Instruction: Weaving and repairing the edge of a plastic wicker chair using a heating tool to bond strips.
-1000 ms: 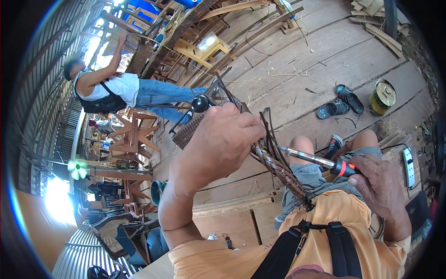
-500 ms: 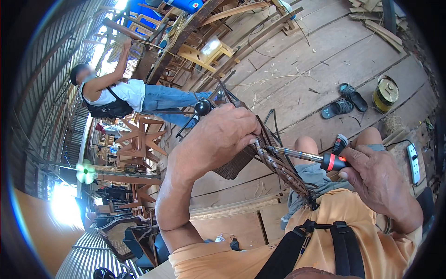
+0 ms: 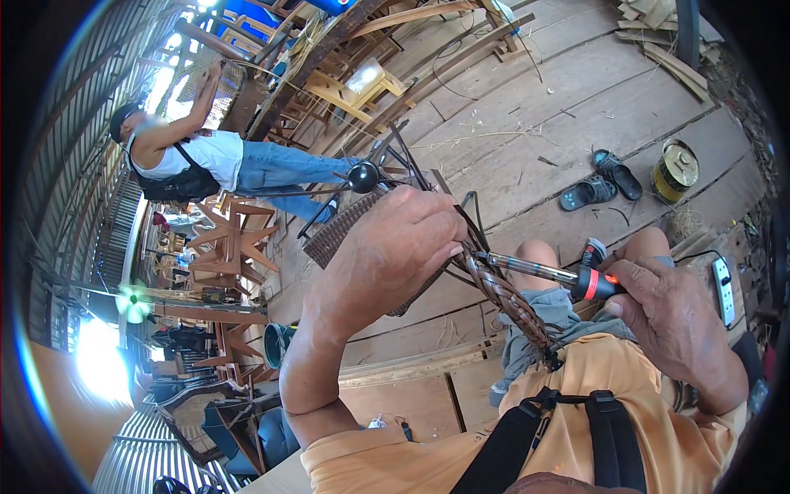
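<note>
My left hand [image 3: 395,251] is closed on a brown woven wicker piece, its fingers wrapped at the upper end of a thick braided edge [image 3: 520,311]. Part of the woven panel [image 3: 333,229] shows beyond that hand; the rest is hidden behind it. Loose dark strands and a black ball [image 3: 362,176] stick out past my knuckles. In my right hand [image 3: 671,317] is a soldering iron [image 3: 539,269] with a black and red handle, a small light glowing on it. Its metal tip meets the braid just beside my left fingertips; whether it presses in, I cannot tell.
Sandals [image 3: 601,181] and a yellow-black can [image 3: 675,171] sit on the plank floor. A white power strip [image 3: 723,290] lies at the right. Another person [image 3: 197,165] stands at the far left with an arm raised, near wooden furniture frames [image 3: 234,239]. A yellow stool [image 3: 354,90] stands farther off.
The wicker piece has turned in my left hand, so more of its woven panel shows on the left. The soldering iron stays at the braid, shifted slightly. The surroundings have moved a little leftward.
</note>
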Tool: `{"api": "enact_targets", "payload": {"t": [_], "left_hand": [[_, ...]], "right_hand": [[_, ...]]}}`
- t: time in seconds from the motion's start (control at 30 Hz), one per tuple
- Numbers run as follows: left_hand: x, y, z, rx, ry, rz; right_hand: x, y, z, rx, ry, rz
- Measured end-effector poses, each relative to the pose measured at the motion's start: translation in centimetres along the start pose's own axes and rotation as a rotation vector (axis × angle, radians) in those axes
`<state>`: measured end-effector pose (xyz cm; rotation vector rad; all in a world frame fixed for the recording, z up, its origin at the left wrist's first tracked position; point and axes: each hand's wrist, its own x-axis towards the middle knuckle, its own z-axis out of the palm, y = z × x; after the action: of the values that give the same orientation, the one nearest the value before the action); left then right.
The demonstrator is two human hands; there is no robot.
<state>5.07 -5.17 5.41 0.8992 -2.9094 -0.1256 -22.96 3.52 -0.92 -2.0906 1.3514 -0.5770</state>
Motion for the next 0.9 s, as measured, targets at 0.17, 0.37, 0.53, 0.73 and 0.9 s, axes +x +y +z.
{"api": "enact_targets", "payload": {"t": [0.17,0.37,0.53,0.73,0.9], "left_hand": [[-0.4,0.0,0.2,-0.003,0.019,-0.013],[-0.6,-0.2,0.3,-0.007,0.062,0.004],[-0.6,-0.2,0.2,-0.015,0.035,0.000],[-0.7,-0.1,0.2,-0.010,0.046,0.000],[-0.6,-0.2,0.2,-0.016,0.045,0.032]], "right_hand": [[-0.1,-0.6,-0.1,-0.029,0.022,0.006],[-0.4,-0.9,-0.1,-0.063,0.028,-0.002],[-0.6,-1.0,-0.1,-0.088,0.030,0.013],[-0.6,-1.1,0.1,-0.095,0.026,0.023],[-0.7,-1.2,0.0,-0.091,0.029,0.008]]}}
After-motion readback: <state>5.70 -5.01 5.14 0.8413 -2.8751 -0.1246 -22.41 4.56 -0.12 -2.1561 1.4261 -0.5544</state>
